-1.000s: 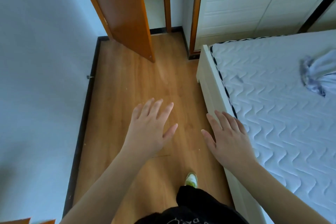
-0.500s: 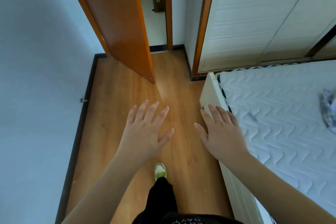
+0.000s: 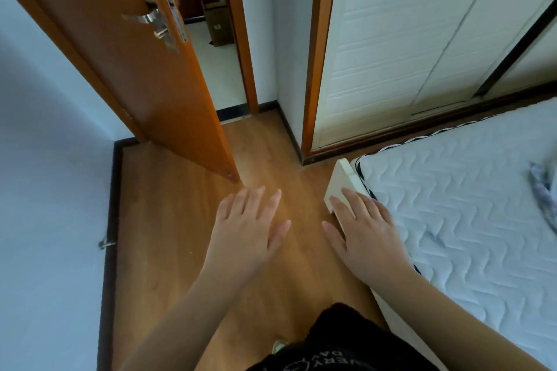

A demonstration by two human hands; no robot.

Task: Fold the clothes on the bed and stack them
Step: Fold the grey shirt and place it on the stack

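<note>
Both of my hands are held out flat, palms down, fingers spread, holding nothing. My left hand (image 3: 250, 232) hovers over the wooden floor. My right hand (image 3: 366, 233) hovers at the near corner of the bed (image 3: 458, 220), a white quilted mattress on a cream frame at the right. A crumpled grey-blue garment (image 3: 542, 187) lies on the mattress at the right edge of the view, mostly cut off and well away from both hands.
An orange wooden door (image 3: 144, 69) stands open ahead on the left, with a metal handle. A white sliding wardrobe (image 3: 422, 48) lines the wall behind the bed. A pale wall (image 3: 45, 220) closes the left side. The wooden floor (image 3: 168, 235) runs between wall and bed.
The view has tilted up and swung left: the door now shows to its handle and the garment has slid to the right edge. Both hands stay open and spread.
</note>
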